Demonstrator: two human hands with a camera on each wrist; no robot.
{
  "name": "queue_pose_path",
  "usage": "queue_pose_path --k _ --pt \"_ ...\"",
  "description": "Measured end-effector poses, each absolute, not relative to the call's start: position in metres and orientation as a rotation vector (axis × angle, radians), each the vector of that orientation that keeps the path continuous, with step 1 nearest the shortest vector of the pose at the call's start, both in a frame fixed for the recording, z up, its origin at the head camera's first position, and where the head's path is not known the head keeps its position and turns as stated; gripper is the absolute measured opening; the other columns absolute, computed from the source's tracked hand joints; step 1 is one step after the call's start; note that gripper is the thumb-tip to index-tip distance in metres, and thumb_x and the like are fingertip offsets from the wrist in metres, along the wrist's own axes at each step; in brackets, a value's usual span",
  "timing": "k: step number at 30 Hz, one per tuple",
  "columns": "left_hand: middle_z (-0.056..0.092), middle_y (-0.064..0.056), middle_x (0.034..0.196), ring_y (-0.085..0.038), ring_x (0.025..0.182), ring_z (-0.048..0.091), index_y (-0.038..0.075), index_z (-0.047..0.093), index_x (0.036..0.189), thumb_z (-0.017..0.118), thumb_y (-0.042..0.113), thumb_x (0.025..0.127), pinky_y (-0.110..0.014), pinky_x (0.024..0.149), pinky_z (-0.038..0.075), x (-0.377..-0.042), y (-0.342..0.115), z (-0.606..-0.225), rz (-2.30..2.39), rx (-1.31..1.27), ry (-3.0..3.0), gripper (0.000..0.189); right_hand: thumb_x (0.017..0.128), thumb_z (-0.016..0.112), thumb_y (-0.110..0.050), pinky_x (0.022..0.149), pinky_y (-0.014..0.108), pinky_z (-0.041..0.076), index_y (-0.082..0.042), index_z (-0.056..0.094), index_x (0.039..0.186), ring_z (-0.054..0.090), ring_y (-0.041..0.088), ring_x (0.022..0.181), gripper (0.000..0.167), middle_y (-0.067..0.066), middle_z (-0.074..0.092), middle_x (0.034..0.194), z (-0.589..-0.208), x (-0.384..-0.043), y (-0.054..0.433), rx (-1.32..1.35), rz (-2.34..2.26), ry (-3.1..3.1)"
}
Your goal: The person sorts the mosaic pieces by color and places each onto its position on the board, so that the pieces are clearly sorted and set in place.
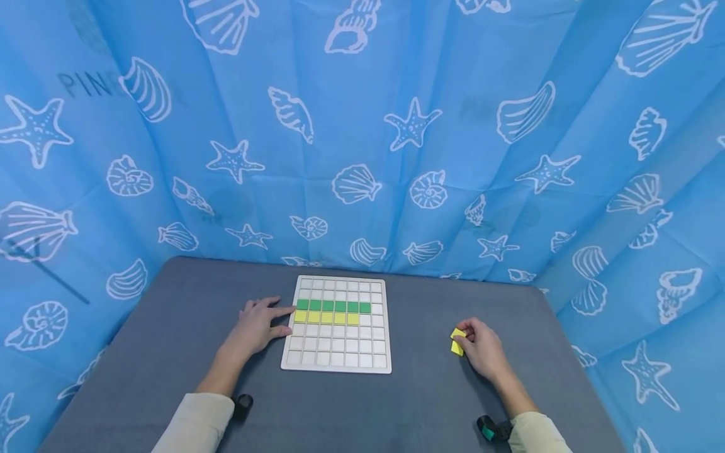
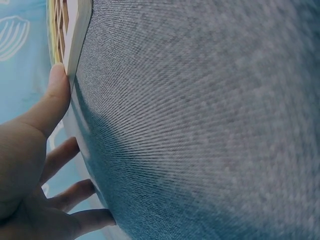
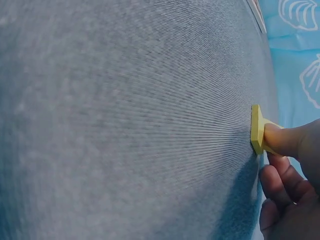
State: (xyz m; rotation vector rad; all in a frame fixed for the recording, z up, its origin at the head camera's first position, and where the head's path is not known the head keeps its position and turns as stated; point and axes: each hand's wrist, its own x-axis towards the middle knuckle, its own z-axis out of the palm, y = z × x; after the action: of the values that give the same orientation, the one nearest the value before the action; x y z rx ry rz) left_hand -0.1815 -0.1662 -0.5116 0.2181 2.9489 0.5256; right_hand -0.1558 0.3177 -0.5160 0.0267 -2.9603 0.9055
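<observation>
A white grid board (image 1: 338,362) lies left of the table's middle, with a row of green tiles (image 1: 340,306) and, just below it, a shorter row of yellow tiles (image 1: 326,317). My left hand (image 1: 255,327) rests at the board's left edge, its index finger and thumb stretched to the rim. In the left wrist view the thumb (image 2: 58,95) touches the board's side and the other fingers are spread. Far to the right, my right hand (image 1: 483,347) pinches a yellow tile (image 1: 458,332) between thumb and fingers. A second yellow tile (image 1: 456,348) overlaps it just below.
The board stands on a grey cloth-covered table (image 1: 419,390). Behind and at both sides hangs a blue curtain (image 1: 362,126) with white shells and starfish. A black wrist strap (image 1: 243,406) shows by the left sleeve, another strap (image 1: 494,429) by the right.
</observation>
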Motion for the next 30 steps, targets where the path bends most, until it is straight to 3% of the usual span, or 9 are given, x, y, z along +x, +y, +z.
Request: queue_pose_path --k 6,21,30 --pt "0.042 -0.02 0.16 -0.057 0.141 0.036 0.029 0.059 0.146 0.074 0.039 0.091 -0.078 0.108 0.032 -0.182 -0.167 -0.511 0.515 0.208 2.953 0.057 0.098 0.068 -0.01 0.069 0.024 0.049 -0.003 0.064 0.11 0.061 0.017 0.087 0.014 0.01 0.067 0.1 -0.514 -0.16 0.313 -0.035 0.99 -2.969" --pt "0.042 -0.019 0.16 -0.055 0.141 0.038 0.03 0.059 0.145 0.074 0.041 0.091 -0.075 0.109 0.034 -0.184 -0.167 -0.514 0.503 0.205 2.949 0.058 0.096 0.07 -0.009 0.074 0.029 0.052 -0.007 0.068 0.107 0.065 0.019 0.091 0.01 0.011 0.07 0.102 -0.509 -0.167 0.301 0.049 0.978 -2.888" --pt "0.042 -0.02 0.16 -0.056 0.141 0.037 0.028 0.059 0.145 0.074 0.04 0.091 -0.077 0.109 0.033 -0.183 -0.166 -0.511 0.524 0.203 2.946 0.057 0.098 0.069 -0.009 0.072 0.026 0.05 -0.008 0.071 0.109 0.061 0.015 0.086 0.011 0.009 0.07 0.103 -0.507 -0.171 0.289 0.081 1.009 -2.883"
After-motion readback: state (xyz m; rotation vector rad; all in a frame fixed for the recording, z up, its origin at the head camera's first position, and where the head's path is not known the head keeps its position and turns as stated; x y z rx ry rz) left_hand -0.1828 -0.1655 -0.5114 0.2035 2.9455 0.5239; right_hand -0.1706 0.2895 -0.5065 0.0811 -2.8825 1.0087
